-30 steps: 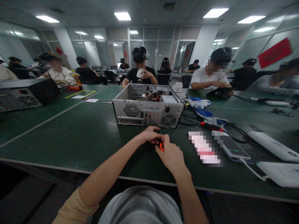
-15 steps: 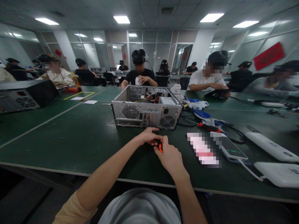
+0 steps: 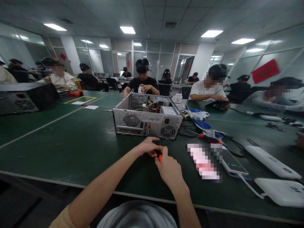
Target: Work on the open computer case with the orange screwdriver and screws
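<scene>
My right hand is closed round a screwdriver with an orange and black handle; its thin shaft points away from me. My left hand meets it from the left, its forefinger and thumb curved about the shaft and its other fingers curled near the handle. Whether a small part sits at the tip is too fine to make out. Just beyond both hands lies an opened computer case on its side, its fan grille and ports facing me and cables showing inside. Neither hand touches the case.
On the green table, right of my hands, lie a blurred-out phone, a power bank, white devices, a red-and-black screwdriver and blue-white gloves. Another computer case stands left. Co-workers sit opposite.
The view has tilted up a little, so everything sits lower. My hands keep nearly the same pose on the screwdriver, and less of its orange handle shows.
</scene>
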Motion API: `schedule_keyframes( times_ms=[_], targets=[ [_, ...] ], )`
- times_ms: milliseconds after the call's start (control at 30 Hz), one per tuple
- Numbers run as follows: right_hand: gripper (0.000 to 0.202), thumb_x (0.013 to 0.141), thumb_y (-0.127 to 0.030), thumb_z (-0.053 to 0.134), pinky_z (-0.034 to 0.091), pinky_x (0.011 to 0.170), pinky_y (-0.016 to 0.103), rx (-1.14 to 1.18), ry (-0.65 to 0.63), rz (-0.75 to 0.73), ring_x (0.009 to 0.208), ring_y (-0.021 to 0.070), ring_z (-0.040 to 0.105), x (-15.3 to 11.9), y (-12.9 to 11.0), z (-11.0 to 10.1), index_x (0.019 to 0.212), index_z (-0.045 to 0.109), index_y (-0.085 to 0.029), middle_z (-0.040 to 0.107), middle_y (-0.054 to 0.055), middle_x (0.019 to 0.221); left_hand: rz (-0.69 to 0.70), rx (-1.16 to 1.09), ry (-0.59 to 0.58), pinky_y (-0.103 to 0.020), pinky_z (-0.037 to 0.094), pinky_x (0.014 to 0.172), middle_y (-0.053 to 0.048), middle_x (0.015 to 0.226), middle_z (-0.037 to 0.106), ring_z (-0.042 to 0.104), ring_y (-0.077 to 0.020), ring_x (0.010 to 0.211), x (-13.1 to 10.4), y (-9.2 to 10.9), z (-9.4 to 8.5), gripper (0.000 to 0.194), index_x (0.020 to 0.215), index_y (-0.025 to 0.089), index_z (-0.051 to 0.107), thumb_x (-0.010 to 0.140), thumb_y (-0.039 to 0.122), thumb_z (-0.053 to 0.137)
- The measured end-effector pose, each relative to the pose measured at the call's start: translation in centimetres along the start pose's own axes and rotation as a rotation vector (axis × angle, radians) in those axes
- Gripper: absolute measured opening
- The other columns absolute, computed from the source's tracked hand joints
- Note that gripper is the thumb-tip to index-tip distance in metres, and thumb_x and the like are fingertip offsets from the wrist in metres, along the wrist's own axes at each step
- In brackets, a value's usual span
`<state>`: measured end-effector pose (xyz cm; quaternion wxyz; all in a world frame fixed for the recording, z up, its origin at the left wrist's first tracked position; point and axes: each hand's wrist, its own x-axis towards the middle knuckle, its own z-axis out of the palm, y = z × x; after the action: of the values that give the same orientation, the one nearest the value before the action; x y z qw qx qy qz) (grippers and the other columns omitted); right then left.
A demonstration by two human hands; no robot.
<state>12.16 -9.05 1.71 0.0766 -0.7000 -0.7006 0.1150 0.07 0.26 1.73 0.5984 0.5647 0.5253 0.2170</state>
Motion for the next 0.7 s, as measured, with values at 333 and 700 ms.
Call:
schedule_keyframes(
  times_ms=[333, 700],
  targets=[
    [0.024, 0.103, -0.028, 0.033, 0.046, 0.073, 0.033, 0.008, -0.052, 0.003, 0.094, 0.0288, 0.073, -0.1, -0.1, -0.4, 0.125, 0.038, -0.019, 0.072, 0.013, 0.097, 0.021, -0.037, -0.054, -0.019, 0.051, 0.048, -0.005, 0.075, 0.073, 0.063, -0.0105, 0.048, 0.3, -0.3, -0.3, 0.082, 0.154, 0.014, 0.033, 0.083, 0.021, 0.073],
    [0.027, 0.104, -0.025, 0.031, 0.046, 0.068, 0.03, -0.053, -0.123, -0.005, 0.092, 0.0268, 0.074, 0.2, -0.8, -0.8, 0.126, 0.046, -0.023, 0.072, 0.011, 0.106, 0.027, -0.072, -0.399, -0.023, 0.054, 0.055, -0.013, 0.106, 0.074, 0.068, -0.0132, 0.062, 1.0, -0.4, -3.4, 0.094, 0.157, 0.015, 0.022, 0.08, 0.022, 0.074]
  ],
)
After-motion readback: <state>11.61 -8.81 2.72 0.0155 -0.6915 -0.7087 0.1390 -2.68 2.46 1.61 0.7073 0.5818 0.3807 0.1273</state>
